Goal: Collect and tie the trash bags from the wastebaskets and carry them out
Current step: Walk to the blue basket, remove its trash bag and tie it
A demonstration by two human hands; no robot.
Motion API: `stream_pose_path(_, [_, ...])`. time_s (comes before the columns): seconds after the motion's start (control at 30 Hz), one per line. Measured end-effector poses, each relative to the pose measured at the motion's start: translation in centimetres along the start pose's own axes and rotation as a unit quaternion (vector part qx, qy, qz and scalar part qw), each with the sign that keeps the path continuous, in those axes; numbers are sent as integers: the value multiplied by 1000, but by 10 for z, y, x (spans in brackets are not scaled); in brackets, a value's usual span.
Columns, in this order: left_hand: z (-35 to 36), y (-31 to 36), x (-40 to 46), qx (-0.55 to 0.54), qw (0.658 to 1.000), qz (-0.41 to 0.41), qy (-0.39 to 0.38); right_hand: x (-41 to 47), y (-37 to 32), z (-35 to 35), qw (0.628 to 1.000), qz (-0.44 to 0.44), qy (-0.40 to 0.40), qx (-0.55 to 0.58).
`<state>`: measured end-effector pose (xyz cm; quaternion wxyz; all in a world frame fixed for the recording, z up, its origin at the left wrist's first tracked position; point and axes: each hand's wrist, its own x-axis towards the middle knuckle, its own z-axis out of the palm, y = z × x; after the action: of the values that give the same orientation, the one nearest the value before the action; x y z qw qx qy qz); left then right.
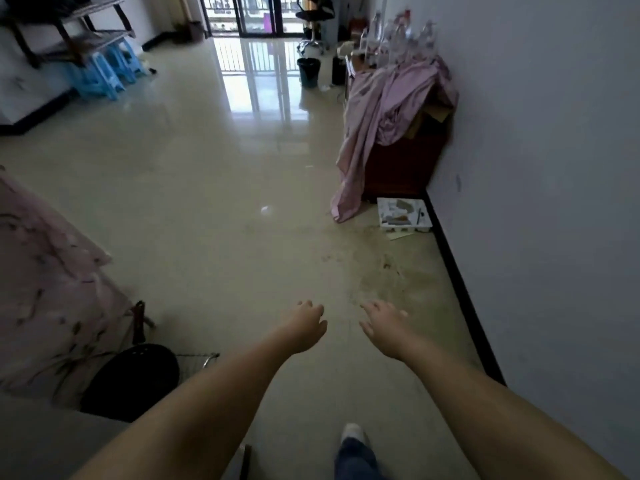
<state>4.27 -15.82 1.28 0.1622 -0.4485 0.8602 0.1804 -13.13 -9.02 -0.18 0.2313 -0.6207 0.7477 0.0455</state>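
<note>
Both your hands are empty: your left hand [304, 327] and right hand [382, 329] reach forward with fingers loosely spread. The dark wastebasket [308, 72] stands on the floor far off at 12 o'clock, roughly equally distant from both hands.

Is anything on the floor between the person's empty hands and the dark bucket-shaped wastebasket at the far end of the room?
Nothing visible blocks it. The left hand and right hand are open and empty, and bare glossy tiled floor runs straight to the dark wastebasket. The draped pink cloth hangs off to the right of that line.
</note>
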Motion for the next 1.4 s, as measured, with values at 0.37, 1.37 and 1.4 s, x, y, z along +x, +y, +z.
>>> stream_pose_path(0.37, [-107,-117,179,-33,996,-82,33,246,-24,-83,998,-51,-25,-10])
stream_pose_path(1.37, [-439,-451,715,-62,991,-106,53,913,-132,-366,996,-81,-28,-31])
stream_pose_path(1.4, [-450,-460,738,-61,991,-106,55,939,-132,-377,996,-84,-24,-33])
